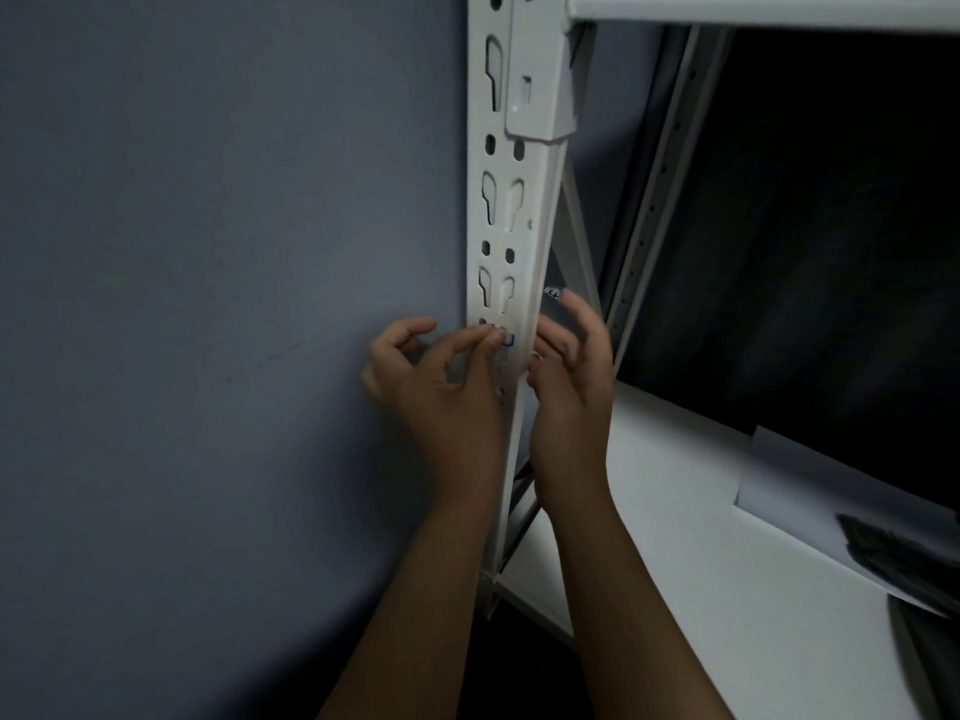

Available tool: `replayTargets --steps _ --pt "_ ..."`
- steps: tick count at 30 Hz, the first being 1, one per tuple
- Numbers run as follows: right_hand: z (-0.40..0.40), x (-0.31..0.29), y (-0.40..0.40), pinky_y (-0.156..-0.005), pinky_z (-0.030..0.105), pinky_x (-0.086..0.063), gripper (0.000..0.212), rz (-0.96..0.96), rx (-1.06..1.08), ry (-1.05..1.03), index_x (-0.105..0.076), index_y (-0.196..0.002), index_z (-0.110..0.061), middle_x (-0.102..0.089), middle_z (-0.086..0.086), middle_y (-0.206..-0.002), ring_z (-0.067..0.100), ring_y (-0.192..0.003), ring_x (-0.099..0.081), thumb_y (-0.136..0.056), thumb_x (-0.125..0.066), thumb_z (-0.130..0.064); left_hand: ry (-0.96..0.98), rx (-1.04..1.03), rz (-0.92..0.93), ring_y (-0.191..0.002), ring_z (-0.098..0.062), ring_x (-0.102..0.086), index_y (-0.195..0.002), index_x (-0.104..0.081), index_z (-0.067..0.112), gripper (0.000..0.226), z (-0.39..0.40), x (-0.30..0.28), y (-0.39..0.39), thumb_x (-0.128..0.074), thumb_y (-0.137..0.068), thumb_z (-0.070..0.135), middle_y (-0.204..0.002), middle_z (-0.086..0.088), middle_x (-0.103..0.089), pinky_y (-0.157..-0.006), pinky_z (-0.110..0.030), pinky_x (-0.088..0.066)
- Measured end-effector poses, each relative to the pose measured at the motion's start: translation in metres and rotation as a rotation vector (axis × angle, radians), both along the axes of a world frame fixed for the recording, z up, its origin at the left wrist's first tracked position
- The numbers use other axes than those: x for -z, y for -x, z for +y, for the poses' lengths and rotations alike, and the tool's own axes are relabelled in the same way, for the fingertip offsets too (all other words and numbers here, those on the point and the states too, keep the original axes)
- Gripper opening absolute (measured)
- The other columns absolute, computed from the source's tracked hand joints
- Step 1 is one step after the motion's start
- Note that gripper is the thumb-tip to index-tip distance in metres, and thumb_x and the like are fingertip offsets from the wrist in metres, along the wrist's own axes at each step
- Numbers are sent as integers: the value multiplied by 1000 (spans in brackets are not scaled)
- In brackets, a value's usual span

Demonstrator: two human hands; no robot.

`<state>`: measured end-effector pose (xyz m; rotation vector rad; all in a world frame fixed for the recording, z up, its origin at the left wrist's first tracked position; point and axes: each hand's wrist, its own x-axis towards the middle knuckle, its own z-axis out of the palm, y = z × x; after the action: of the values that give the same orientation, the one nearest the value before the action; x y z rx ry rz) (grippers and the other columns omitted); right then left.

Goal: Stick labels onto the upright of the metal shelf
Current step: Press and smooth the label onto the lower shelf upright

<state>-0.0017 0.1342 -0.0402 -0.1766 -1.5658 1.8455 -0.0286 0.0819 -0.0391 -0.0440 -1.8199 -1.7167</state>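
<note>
The white metal upright (535,210) with keyhole slots runs down the middle of the view. A white label with blue writing (508,343) lies on its front face. My left hand (436,387) presses that label with thumb and forefinger tips, the other fingers curled loosely. My right hand (569,371) is at the upright's right edge, fingers loosely bent, fingertips touching the edge beside the label. Another small label with dark writing (554,293) shows just above my right fingers; whether it sticks to a finger or the frame I cannot tell.
A grey wall (208,304) fills the left. A white shelf board (701,537) lies lower right with a paper sheet (789,480) and a dark object (914,563) on it. A beam bracket (540,85) clips to the upright above. Behind the shelf is dark.
</note>
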Motion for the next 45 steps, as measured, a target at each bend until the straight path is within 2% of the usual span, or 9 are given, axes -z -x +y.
replayTargets --steps 4,8,12,16,20,28,35,42,45 --pt "-1 -1 0 -85 26 -55 48 -1 17 2 -44 -129 -26 -64 9 -119 15 -107 -64 -82 -50 -23 -44 14 -8 -103 -3 -38 -67 -58 40 35 1 -5 -4 -80 -68 13 -107 7 -48 -84 -6 -35" --pt "-2 0 1 -81 24 -54 47 -5 27 -12 -45 -131 -22 -64 8 -118 14 -104 -65 -85 -49 -17 -68 67 -115 -112 -23 -47 -67 -60 39 29 0 -9 0 -80 -70 18 -99 19 -41 -94 -31 -45" --pt "-6 0 1 -76 20 -53 47 -12 45 1 -44 -132 -24 -65 5 -116 9 -99 -65 -85 -47 -19 18 80 -118 -110 -21 -46 -68 -60 37 25 -4 -10 2 -78 -71 19 -96 19 -39 -90 -23 -41" --pt "-9 -1 1 -78 23 -54 47 -9 52 -1 -45 -132 -22 -64 6 -117 13 -102 -65 -86 -47 -18 94 78 -129 -107 -21 -46 -71 -63 30 16 -5 -9 5 -77 -73 21 -101 7 -44 -90 -32 -43" --pt "-9 -4 1 -79 22 -53 49 -2 38 5 -44 -129 -26 -64 5 -116 14 -103 -64 -80 -48 -23 195 75 -91 -102 -10 -34 -75 -65 27 9 -6 -5 4 -74 -77 24 -98 11 -40 -91 -23 -35" --pt "-7 -4 0 -77 19 -53 47 -7 29 -8 -43 -128 -26 -64 3 -115 10 -101 -65 -82 -48 -22 20 50 -29 -101 6 -32 -71 -66 32 19 -3 -4 0 -79 -70 18 -100 23 -39 -81 -3 -31" --pt "-9 -3 -1 -79 20 -55 41 -16 35 18 -45 -130 -21 -64 -3 -114 3 -100 -65 -94 -52 -3 40 42 -55 -102 -5 -33 -75 -67 28 14 -2 -2 2 -78 -72 19 -97 23 -38 -82 -5 -32" --pt "-15 -4 0 -88 29 -54 41 -19 45 14 -44 -128 -26 -62 -12 -112 -4 -101 -61 -92 -56 -11 179 62 -54 -97 -6 -30 -81 -66 22 6 -1 3 3 -72 -79 21 -101 7 -40 -79 -2 -27" --pt "-11 -7 -1 -75 18 -53 48 5 25 43 -42 -128 -24 -63 -1 -115 3 -98 -65 -81 -51 -21 153 15 -21 -97 -4 -29 -75 -65 26 12 -3 2 5 -76 -75 21 -95 18 -36 -83 -6 -28"
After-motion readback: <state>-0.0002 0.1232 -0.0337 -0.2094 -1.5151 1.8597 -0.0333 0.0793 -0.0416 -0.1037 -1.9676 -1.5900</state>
